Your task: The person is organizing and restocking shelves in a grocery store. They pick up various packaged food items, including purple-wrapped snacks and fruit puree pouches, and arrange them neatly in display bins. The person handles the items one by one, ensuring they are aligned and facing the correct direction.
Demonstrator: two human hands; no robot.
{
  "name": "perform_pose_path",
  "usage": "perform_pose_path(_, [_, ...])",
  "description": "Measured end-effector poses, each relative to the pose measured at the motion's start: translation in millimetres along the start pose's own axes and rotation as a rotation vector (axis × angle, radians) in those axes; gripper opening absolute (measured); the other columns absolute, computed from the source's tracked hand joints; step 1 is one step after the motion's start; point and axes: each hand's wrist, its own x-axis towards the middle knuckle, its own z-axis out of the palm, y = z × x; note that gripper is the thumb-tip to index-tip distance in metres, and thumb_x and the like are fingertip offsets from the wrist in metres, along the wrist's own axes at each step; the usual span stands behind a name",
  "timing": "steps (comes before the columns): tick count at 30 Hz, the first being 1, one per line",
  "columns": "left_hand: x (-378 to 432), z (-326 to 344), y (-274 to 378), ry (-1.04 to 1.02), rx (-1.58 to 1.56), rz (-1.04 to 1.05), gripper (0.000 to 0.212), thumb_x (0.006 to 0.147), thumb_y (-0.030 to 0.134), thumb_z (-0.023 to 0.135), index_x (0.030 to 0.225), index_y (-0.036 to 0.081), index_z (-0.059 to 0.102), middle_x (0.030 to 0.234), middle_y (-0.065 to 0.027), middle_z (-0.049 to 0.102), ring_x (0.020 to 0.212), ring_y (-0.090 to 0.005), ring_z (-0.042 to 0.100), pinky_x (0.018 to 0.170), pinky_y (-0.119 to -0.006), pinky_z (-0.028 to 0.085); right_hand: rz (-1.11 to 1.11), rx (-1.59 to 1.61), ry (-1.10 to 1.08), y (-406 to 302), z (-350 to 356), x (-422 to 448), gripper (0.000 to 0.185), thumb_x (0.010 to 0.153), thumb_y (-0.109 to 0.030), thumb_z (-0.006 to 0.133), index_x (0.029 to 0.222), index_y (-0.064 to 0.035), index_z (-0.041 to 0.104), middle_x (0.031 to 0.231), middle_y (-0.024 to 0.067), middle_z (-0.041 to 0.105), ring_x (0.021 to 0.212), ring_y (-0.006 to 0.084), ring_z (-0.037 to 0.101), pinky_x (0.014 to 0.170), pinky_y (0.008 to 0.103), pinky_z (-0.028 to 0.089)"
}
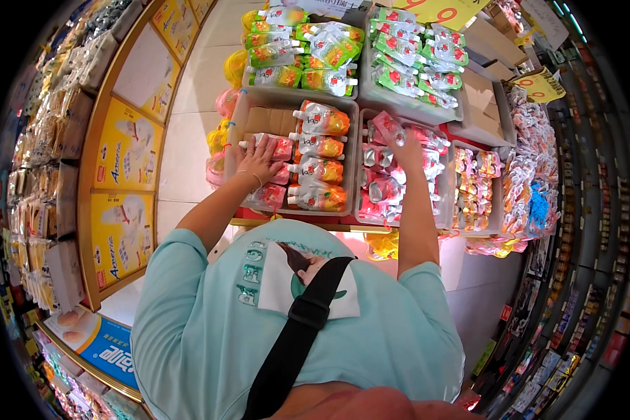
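Note:
My left hand [257,160] lies palm down, fingers spread, over pink spout pouches [266,196] in a translucent plastic bin [295,209]. Beside them in that bin runs a column of orange spout pouches [317,170], their spouts pointing left. Bare cardboard [265,119] shows at the bin's far left. My right hand [409,152] is over the neighbouring bin [358,173], closed around the near end of a tilted pink spout pouch [387,126]. Its fingertips are partly hidden. More pink and silver pouches [386,189] lie beneath it.
Behind are bins of green-edged pouches [328,47] and apple-printed pouches [399,58]. On the right stand an opened cardboard box [478,100] and a bin of small wrapped packets [472,189]. A yellow-panelled display stand [123,152] rises at left, across the tiled floor [181,136].

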Motion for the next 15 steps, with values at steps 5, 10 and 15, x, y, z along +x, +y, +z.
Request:
perform_pose_path(5, [-3, -1, 3, 0.052, -0.104, -0.047, 0.062, 0.08, 0.052, 0.035, 0.128, 0.014, 0.03, 0.136, -0.0077, 0.023, 0.126, -0.0308, 0.017, 0.098, -0.053, 0.011, -0.196, 0.081, 0.081, 25, 32, -45, 0.054, 0.07, -0.037, 0.06, 0.106, 0.002, 0.047, 0.114, 0.0233, 0.042, 0.108, 0.0346, 0.039, 0.09, 0.0399, 0.032])
perform_pose_path(10, [4, -17, 17, 0.422, -0.464, 0.194, 0.038, 0.077, 0.031, 0.052, 0.106, 0.007, 0.051, 0.112, -0.0115, 0.049, 0.11, -0.0315, 0.04, 0.091, -0.042, 0.031, -0.154, 0.278, 0.067, 17, 22, -53, 0.043, 0.068, -0.029, 0.063, 0.097, -0.0004, 0.051, 0.105, 0.0186, 0.047, 0.1, 0.0321, 0.044, 0.086, 0.038, 0.035])
perform_pose_path(15, [-5, -52, 47, 0.28, -0.799, 0.391, 0.023, 0.076, 0.017, 0.055, 0.095, 0.004, 0.056, 0.096, -0.0124, 0.055, 0.094, -0.0309, 0.049, 0.082, -0.036, 0.039, -0.011, 0.446, 0.183, 31, 22, -58, 0.031, 0.067, -0.021, 0.063, 0.088, -0.0009, 0.051, 0.093, 0.013, 0.049, 0.085, 0.0236, 0.048, 0.075, 0.0322, 0.04])
